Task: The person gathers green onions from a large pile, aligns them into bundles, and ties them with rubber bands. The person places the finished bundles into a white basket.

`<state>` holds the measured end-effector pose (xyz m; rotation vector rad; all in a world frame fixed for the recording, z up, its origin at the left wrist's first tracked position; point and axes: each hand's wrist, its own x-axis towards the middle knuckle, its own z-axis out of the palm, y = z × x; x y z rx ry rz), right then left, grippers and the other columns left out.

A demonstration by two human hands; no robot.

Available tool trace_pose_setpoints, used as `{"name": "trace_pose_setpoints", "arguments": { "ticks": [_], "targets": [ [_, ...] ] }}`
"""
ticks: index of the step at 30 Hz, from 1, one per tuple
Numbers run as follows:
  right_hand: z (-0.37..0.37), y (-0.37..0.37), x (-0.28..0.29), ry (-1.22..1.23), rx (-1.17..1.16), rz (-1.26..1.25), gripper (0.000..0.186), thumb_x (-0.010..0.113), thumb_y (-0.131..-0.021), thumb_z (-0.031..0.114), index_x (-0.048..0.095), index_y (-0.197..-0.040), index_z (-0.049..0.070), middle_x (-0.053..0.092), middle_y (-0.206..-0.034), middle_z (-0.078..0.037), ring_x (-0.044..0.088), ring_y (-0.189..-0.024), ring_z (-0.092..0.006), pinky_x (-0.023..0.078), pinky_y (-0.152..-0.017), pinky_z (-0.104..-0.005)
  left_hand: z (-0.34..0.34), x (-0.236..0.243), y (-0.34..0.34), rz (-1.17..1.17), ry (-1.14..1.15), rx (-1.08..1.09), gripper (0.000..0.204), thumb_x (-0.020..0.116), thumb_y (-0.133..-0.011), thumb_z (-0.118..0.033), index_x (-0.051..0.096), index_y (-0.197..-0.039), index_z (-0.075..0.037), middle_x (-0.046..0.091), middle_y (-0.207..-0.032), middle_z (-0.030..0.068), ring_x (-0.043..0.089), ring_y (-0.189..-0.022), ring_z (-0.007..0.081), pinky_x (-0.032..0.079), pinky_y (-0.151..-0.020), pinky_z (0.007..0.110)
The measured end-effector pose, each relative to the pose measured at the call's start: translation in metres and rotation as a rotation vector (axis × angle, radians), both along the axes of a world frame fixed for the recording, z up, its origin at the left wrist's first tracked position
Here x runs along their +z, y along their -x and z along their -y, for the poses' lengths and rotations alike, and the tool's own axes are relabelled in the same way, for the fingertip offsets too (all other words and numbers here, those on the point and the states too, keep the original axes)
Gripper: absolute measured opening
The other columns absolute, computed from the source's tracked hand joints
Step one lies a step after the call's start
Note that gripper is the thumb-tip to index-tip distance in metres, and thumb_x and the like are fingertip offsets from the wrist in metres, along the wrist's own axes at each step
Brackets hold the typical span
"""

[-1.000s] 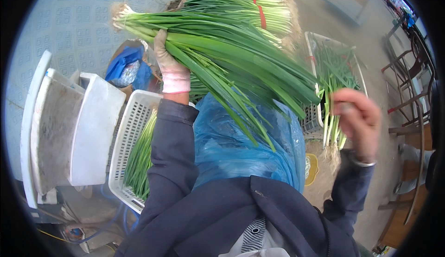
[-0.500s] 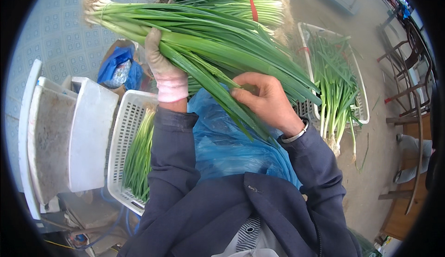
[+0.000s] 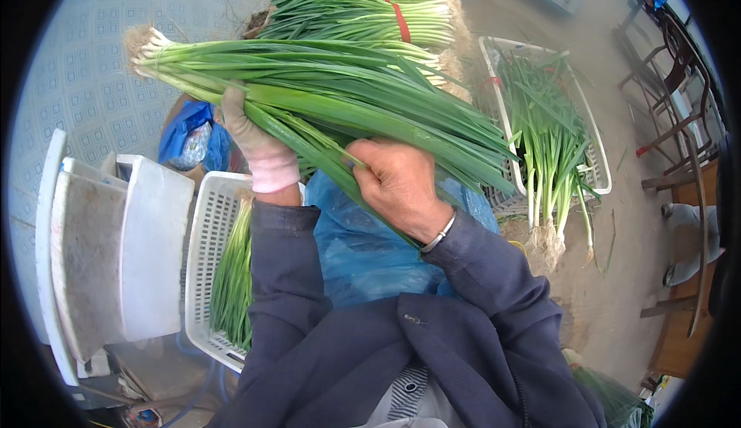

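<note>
A big bundle of scallions [image 3: 332, 81] lies across in front of me, its white roots at the left and the long green leaves fanning to the right. My left hand [image 3: 257, 141], in a pale glove with a pink cuff, is closed around the underside of the bundle near its white stems. Bare and closed, my right hand [image 3: 401, 185] pinches a few drooping scallion leaves at the near side. Its fingertips are partly hidden behind the knuckles. Beneath the hands spreads a blue plastic sheet [image 3: 351, 243] over my lap.
Tied scallion bundles with red bands [image 3: 397, 19] are stacked ahead. At the right, a white crate [image 3: 602, 146] holds loose scallions; another white crate [image 3: 199, 274] with scallions stands at my left. Beside it are white foam boxes [image 3: 158, 250] and a blue bag [image 3: 181, 131].
My right hand has moved left and down along the leaves, turning its knuckles up and gripping closer to the left hand. The bundle sits slightly lower and farther left in view.
</note>
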<state>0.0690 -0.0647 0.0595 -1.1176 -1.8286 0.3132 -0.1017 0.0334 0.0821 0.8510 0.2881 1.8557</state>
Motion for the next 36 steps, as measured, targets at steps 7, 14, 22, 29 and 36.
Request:
{"name": "trace_pose_setpoints", "arguments": {
  "ticks": [7, 14, 22, 29, 36],
  "targets": [
    [0.040, -0.043, 0.018, 0.320, 0.459, -0.008, 0.015, 0.057, -0.087, 0.007, 0.064, -0.100, 0.006, 0.064, -0.079, -0.017, 0.064, -0.071, -0.0351, 0.050, -0.062, -0.0436, -0.009, -0.001, 0.017, 0.038, -0.040, -0.127, 0.047, 0.056, -0.093, -0.037, 0.057, -0.127, -0.004, 0.063, -0.121, 0.0121, 0.062, -0.108, 0.0254, 0.051, -0.096, 0.040],
    [0.049, -0.165, 0.091, 0.463, 0.479, -0.492, 0.020, 0.057, -0.098, 0.015, 0.063, -0.105, -0.003, 0.065, -0.080, -0.004, 0.061, -0.070, -0.0111, 0.048, -0.060, -0.0285, -0.011, -0.012, 0.029, 0.075, -0.013, -0.148, 0.054, 0.061, -0.088, -0.041, 0.056, -0.130, -0.006, 0.062, -0.124, 0.0130, 0.062, -0.110, 0.0256, 0.054, -0.095, 0.041],
    [-0.035, -0.065, 0.054, -0.017, 0.183, 0.098, 0.026, 0.070, -0.086, 0.022, 0.062, -0.099, 0.002, 0.062, -0.085, -0.018, 0.062, -0.081, -0.0387, 0.050, -0.070, -0.0442, 0.000, -0.016, 0.012, 0.058, 0.003, -0.238, 0.065, 0.064, -0.084, -0.053, 0.057, -0.129, -0.007, 0.064, -0.120, 0.0115, 0.064, -0.107, 0.0257, 0.057, -0.092, 0.043],
    [-0.021, -0.049, 0.046, 0.033, 0.226, 0.187, 0.025, 0.061, -0.088, 0.004, 0.063, -0.113, 0.002, 0.062, -0.089, -0.018, 0.062, -0.078, -0.0377, 0.050, -0.069, -0.0411, -0.012, -0.028, 0.023, 0.090, -0.022, -0.228, 0.052, 0.052, -0.094, -0.052, 0.060, -0.118, -0.006, 0.065, -0.113, 0.0115, 0.065, -0.097, 0.0230, 0.058, -0.080, 0.038],
    [-0.012, -0.110, 0.066, 0.240, 0.203, -0.368, 0.019, 0.055, -0.096, 0.006, 0.063, -0.113, 0.003, 0.064, -0.086, -0.002, 0.061, -0.075, -0.0133, 0.049, -0.064, -0.0323, -0.005, -0.050, 0.033, 0.123, 0.037, -0.202, 0.051, 0.050, -0.096, -0.049, 0.058, -0.120, -0.005, 0.064, -0.115, 0.0116, 0.064, -0.099, 0.0224, 0.056, -0.083, 0.038]
  ]
}}
